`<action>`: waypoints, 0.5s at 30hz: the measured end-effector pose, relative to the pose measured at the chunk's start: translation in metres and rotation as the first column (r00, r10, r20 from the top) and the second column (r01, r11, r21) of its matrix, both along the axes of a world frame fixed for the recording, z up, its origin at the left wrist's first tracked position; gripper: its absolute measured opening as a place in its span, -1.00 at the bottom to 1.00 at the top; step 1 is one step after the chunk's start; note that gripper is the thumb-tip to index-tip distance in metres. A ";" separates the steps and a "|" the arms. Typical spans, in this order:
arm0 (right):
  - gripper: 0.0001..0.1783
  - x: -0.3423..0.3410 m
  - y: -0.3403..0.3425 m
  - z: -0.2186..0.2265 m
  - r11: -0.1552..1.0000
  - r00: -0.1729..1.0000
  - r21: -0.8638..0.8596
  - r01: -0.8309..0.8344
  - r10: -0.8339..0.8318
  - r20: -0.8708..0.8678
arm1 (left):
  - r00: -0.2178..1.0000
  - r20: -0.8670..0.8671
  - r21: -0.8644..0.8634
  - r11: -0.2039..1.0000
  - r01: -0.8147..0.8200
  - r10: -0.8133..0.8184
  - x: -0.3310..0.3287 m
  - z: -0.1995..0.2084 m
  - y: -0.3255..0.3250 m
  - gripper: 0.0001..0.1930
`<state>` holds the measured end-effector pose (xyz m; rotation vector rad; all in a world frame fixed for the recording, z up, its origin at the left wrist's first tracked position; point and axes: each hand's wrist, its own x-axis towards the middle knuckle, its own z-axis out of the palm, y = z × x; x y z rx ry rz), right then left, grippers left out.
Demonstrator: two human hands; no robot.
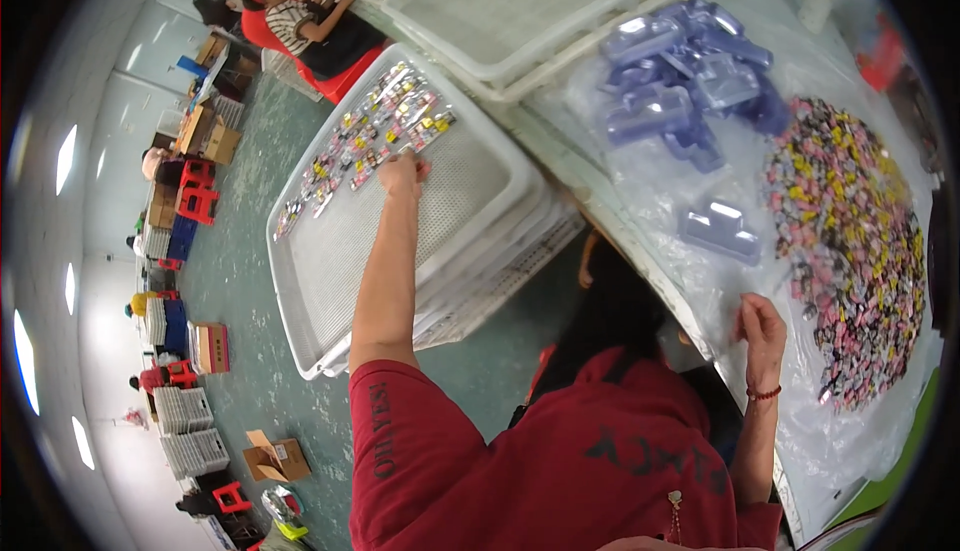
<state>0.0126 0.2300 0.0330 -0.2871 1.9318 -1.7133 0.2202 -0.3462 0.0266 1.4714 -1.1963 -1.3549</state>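
Note:
My left hand [403, 173] reaches over a white mesh-bottomed tray [290, 326]. Its fingers are drawn together at the near edge of several small packs with colourful pieces [365, 131]; whatever they pinch is too small to make out. Over the table's near edge, my right hand [763, 323] hangs with loosely bent fingers and nothing visible in them. A red bead bracelet circles that wrist. Beyond this hand lies a single clear bluish plastic shell [720, 231]. To its right spreads a large heap of small black, pink and yellow pieces [850, 241].
Nested bluish plastic shells [680, 71] are piled farther back on the plastic-covered table [640, 201]. Another white tray [500, 11] stands behind. More trays are stacked under the left one. A person [295, 26] sits on a red chair at the far left. An opened carton [277, 458] rests on the floor.

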 end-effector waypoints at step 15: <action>-0.83 0.026 0.033 -0.019 0.986 0.981 -0.063 0.156 -0.147 0.129 | 0.727 0.529 -0.639 0.358 0.681 -0.439 -0.131 0.058 0.199 -0.64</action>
